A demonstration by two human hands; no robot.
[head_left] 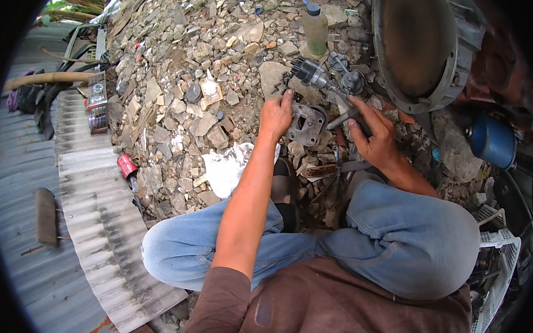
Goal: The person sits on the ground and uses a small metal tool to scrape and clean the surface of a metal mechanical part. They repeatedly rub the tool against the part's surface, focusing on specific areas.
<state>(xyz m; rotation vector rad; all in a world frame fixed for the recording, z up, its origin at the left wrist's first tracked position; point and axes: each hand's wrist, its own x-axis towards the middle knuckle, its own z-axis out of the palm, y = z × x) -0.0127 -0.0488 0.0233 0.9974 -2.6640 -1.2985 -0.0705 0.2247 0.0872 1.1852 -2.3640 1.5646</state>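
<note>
A flat grey metal flange [305,126] with a rectangular port and bolt holes is in my left hand [276,118], the thumb lying along its top edge. My right hand [376,137] is closed round a dark metal bar-like tool [342,120], its blunt end pointing at the flange's right side. How the tool continues under my fingers is hidden. Just beyond the hands lie a distributor [309,72] with a black cap and another grey metal part [349,79]. Below the flange, near my feet, a brush with a brown back [320,170] rests among tools.
Broken stones cover the ground. A large round metal housing [415,51], a bottle [315,32] with a blue cap and a blue canister [492,140] stand around. A white rag [226,169] lies left, a white plastic crate [500,260] right. Corrugated sheets [95,201] border the left.
</note>
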